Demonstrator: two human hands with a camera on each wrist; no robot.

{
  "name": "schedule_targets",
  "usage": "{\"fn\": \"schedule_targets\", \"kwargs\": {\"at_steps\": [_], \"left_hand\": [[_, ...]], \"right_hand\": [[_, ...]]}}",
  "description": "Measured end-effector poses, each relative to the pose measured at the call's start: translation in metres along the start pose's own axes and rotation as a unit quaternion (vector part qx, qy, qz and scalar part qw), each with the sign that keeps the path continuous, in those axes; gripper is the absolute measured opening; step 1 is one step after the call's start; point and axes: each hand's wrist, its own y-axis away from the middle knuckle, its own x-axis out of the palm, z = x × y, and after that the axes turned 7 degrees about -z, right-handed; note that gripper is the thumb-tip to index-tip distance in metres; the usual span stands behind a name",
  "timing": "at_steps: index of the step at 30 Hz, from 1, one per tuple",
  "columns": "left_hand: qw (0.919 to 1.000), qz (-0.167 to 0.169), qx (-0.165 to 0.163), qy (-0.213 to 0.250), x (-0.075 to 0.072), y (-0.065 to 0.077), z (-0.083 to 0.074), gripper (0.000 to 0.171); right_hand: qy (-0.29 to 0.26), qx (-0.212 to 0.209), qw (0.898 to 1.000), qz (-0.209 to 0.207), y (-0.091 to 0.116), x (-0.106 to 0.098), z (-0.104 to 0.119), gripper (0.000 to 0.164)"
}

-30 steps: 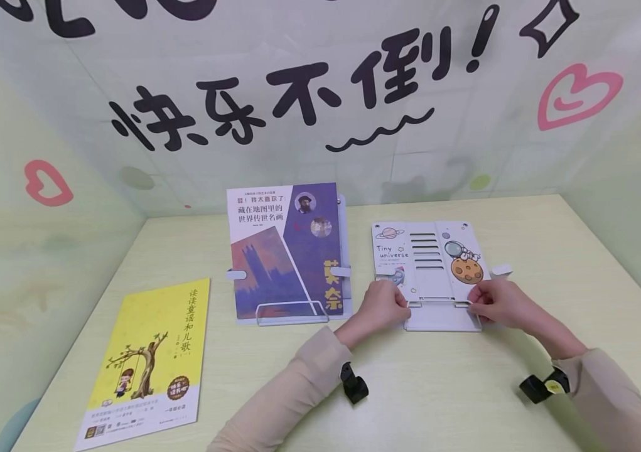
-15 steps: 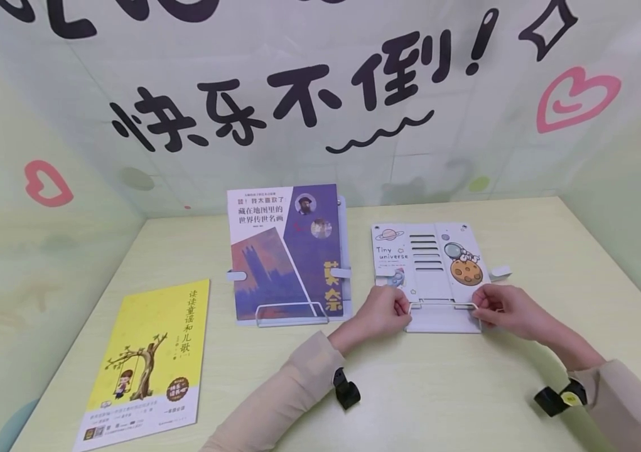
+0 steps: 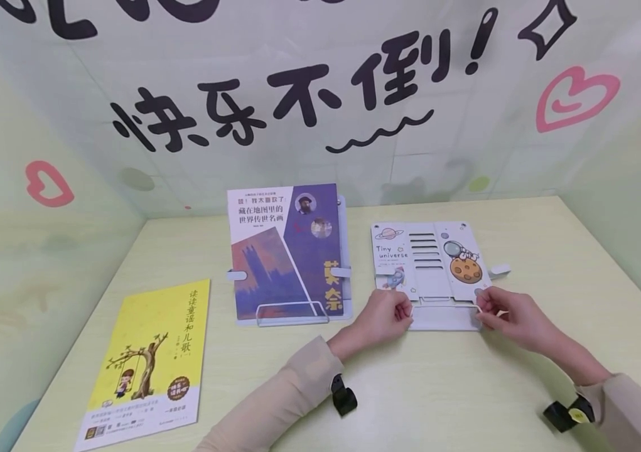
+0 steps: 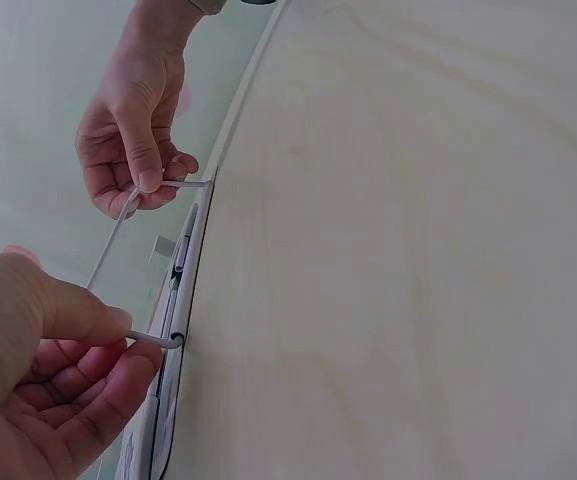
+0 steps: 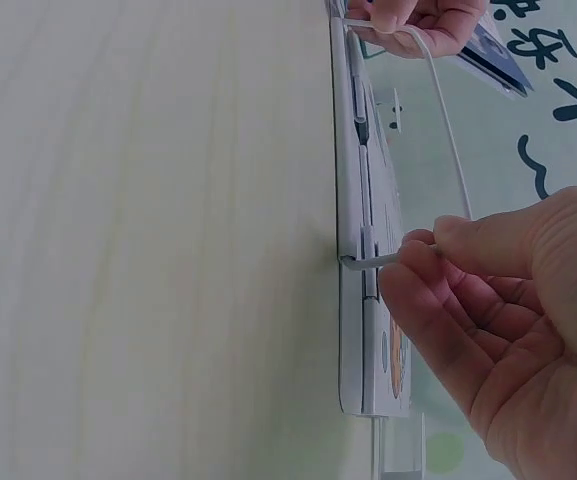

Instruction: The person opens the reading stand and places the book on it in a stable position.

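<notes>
A white book stand [image 3: 432, 282] printed with "Tiny universe", a planet and an astronaut leans back on the table. At its lower front, a thin white wire bar [image 5: 446, 120] stands out from the base edge. My left hand [image 3: 385, 314] pinches the bar's left bend between thumb and fingers. At the opposite bend, my right hand [image 3: 515, 318] pinches the same wire. In the left wrist view, one wire end [image 4: 158, 340] enters the stand's edge close by my left fingertips. The tips of both hands partly cover the bar's corners.
Left of this stand, a purple art book [image 3: 286, 263] rests on another stand, behind its wire bar and side clips. A yellow children's book [image 3: 150, 351] lies at the table's left. A printed backdrop [image 3: 275, 157] rises behind the table [image 3: 399, 402].
Both hands have shifted slightly toward the person, and the right hand also a little to the right. They hold the wire bar at its corners throughout. The books have stayed in place.
</notes>
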Motion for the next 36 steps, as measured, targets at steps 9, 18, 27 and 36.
{"fn": "schedule_targets", "kwargs": {"at_steps": [9,18,27,36], "left_hand": [[0.9984,-0.011,0.052,-0.018,-0.001,0.003,-0.003,0.018],[0.9967,-0.004,0.07,-0.041,-0.002,0.005,-0.007,0.017],[0.9988,0.022,0.038,-0.02,-0.005,0.002,-0.006,0.014],[0.992,-0.095,-0.065,0.05,-0.018,-0.025,0.001,0.008]], "right_hand": [[-0.003,-0.042,0.999,-0.019,0.005,0.001,0.001,0.032],[0.015,-0.062,0.998,-0.025,0.01,0.001,0.003,0.036],[-0.002,-0.042,0.999,0.002,0.005,-0.005,-0.001,0.03],[0.009,0.064,0.997,-0.034,-0.019,-0.017,-0.001,0.009]]}}
